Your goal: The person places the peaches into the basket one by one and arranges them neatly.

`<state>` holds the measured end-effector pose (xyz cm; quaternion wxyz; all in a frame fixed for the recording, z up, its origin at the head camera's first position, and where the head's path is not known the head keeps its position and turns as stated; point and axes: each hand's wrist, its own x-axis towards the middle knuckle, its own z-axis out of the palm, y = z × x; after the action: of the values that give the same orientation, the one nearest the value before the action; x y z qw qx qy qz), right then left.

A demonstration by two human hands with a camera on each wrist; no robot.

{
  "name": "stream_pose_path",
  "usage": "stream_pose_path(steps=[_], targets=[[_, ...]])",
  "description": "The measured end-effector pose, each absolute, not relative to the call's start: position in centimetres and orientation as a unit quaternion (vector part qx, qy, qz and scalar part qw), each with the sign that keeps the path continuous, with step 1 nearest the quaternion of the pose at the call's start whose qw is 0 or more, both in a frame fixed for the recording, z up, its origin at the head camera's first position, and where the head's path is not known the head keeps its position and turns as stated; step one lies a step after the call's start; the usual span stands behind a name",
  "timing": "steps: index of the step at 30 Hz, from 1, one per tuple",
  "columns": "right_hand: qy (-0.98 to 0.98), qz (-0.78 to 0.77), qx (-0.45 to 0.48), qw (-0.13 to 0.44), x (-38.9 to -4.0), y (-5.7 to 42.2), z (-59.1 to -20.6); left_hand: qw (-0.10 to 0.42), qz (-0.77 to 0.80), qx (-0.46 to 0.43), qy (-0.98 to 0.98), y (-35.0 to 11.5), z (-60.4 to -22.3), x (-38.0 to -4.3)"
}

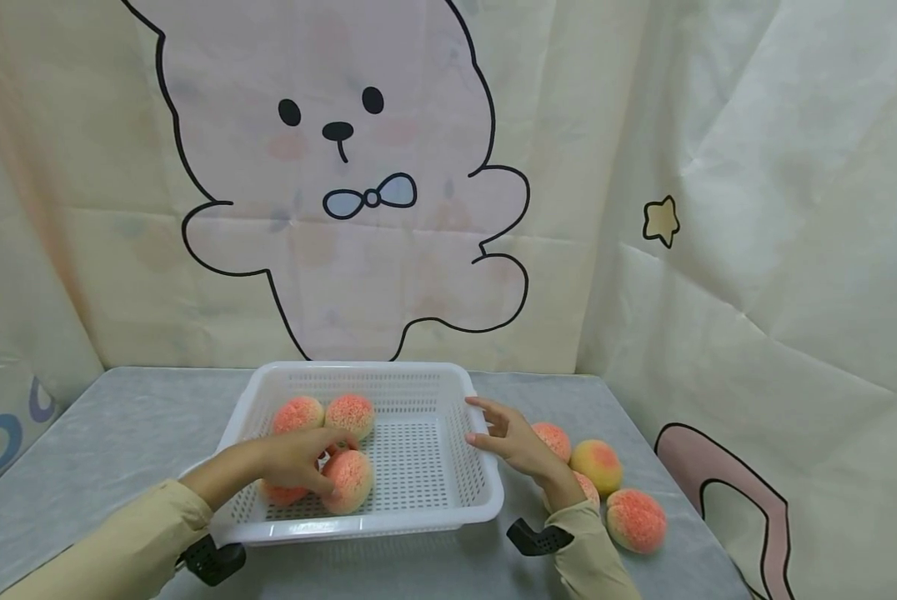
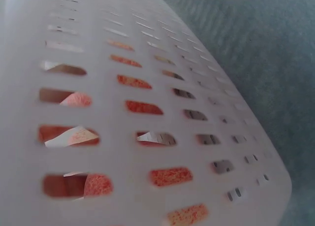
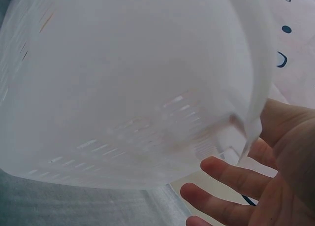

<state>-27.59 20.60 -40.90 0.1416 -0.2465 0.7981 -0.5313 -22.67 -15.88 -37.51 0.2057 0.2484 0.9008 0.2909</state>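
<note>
A white plastic basket point(image 1: 388, 523) with slotted walls stands on the table, several fuzzy pink-orange peaches inside its left half. My left hand point(image 1: 294, 457) reaches over the basket's left side and grips a peach point(image 1: 347, 482) near the front, thumb and fingertips on it. Beside it another peach point(image 1: 283, 494) is partly hidden under the hand. Two more, a peach point(image 1: 298, 413) and a peach point(image 1: 350, 416), sit behind. In the left wrist view, the slotted wall point(image 2: 108, 157) hides the hand. My right hand point(image 3: 246, 181) is at the basket's right rim, fingers loosely extended outside it.
Several more peaches lie on the grey table point(image 1: 148, 417) right of the basket, among them a yellowish peach point(image 1: 597, 467) and a pink peach point(image 1: 636, 521). The right forearm partly covers some. A cloth backdrop point(image 1: 553, 275) with a cartoon animal hangs behind the table.
</note>
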Motion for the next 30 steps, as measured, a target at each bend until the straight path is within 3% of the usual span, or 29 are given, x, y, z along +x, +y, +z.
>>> stream_pose_path(steps=[23,30], targets=[[0.783,-0.541,-0.271,0.145,-27.7,20.8,-41.1,0.213,0.331,0.252,0.884,-17.8,-37.5,-21.9],[0.784,-0.541,-0.266,0.147,-27.6,20.8,-40.9,0.188,0.354,0.253,0.881,-19.8,-36.5,-21.0]])
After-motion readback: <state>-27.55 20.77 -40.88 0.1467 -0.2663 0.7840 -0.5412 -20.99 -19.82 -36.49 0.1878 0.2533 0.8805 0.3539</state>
